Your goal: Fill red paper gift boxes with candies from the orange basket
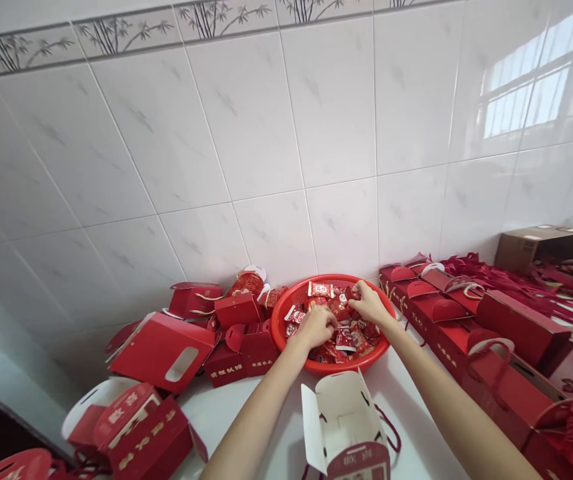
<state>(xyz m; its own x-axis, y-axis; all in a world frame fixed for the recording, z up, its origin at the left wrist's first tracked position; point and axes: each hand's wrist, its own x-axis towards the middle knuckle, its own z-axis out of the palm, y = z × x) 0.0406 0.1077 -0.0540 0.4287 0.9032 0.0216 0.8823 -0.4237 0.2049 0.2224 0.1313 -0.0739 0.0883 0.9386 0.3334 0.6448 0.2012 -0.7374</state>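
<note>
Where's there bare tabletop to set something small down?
Two bare patches of white table flank the open box: one toward the right forearm, one toward the left forearm. A further strip lies between the left forearm and the boxes on the left. It's crowded in the basket of red packets, among those boxes, and along the right-hand row of boxes.

White table (416, 430) under red boxes (153, 437), basket (278, 323)

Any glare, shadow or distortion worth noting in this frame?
Head view: window reflection glares on the tiled wall, upper right; head view: soft shadows on the white table beside the open box; head view: wide-angle stretch, tile lines fanning out; head view: left hand and right hand distinguishable, but small wrapper print unreadable on the candies.
</note>
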